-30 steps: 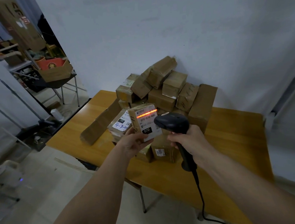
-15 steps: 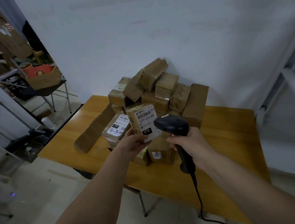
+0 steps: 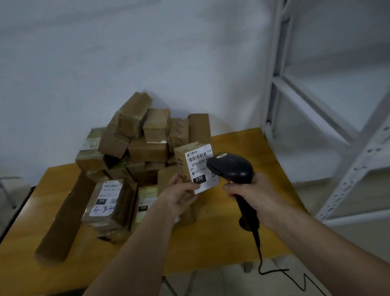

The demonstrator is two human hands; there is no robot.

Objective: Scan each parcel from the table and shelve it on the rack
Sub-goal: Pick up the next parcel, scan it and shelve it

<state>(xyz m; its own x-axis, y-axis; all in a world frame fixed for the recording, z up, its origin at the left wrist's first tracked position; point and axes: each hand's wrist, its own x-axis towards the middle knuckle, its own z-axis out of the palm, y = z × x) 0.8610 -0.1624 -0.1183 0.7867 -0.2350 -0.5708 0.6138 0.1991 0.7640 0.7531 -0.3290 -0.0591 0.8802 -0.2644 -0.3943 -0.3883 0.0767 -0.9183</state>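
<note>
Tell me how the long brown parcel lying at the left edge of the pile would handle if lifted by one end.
The long brown parcel looks stiff: its edges run straight. Being long, it would probably droop and twist from an end grip. Its taped wrap may be somewhat slippery.

Wooden table [image 3: 240, 243] against the wall, heaped with taped brown parcels [image 3: 146, 138]; long flat box [image 3: 65, 218] at left, labelled packet [image 3: 107, 202] beside it. White rack [image 3: 355, 157] just right.

Two hands [image 3: 181, 196], one scanner [image 3: 232, 168], one table [image 3: 244, 242], one rack [image 3: 364, 156]
</note>
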